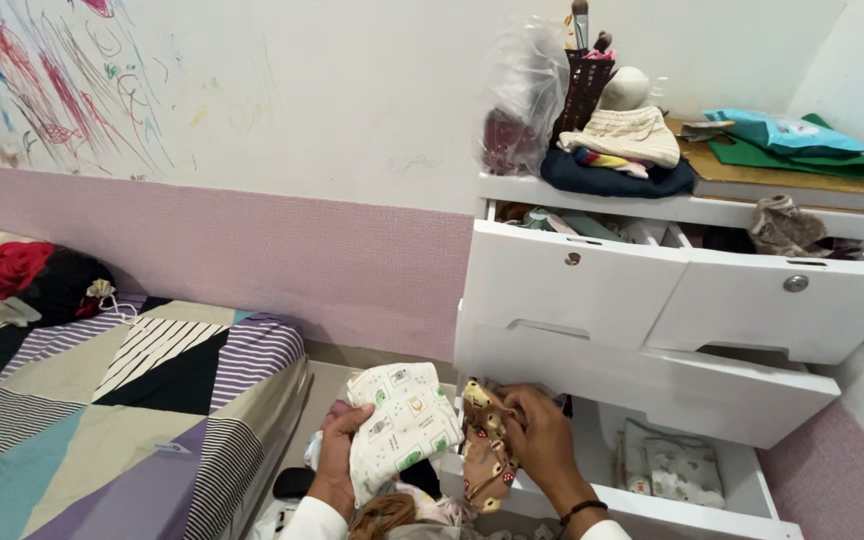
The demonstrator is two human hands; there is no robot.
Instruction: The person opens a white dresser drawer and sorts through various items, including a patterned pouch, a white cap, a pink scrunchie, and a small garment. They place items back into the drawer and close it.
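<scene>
The hands work in a narrow gap: the bed (pixel 122 400) closes it on the left, the white dresser (pixel 672 300) on the right. The tilted drawer front (pixel 652 385) overhangs the open bottom drawer (pixel 692 500), leaving a low opening above the folded cloths (pixel 672 468) inside. Bare drawer floor lies between those cloths and the right hand (pixel 542 440). The left hand (pixel 337 465) sits over a heap of clothes (pixel 402 505) that fills the floor strip.

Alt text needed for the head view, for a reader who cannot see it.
Left hand holds a white patterned cloth while the right hand pinches a brown printed cloth over an open bottom drawer of a white dresser, beside a patchwork-covered bed.
</scene>
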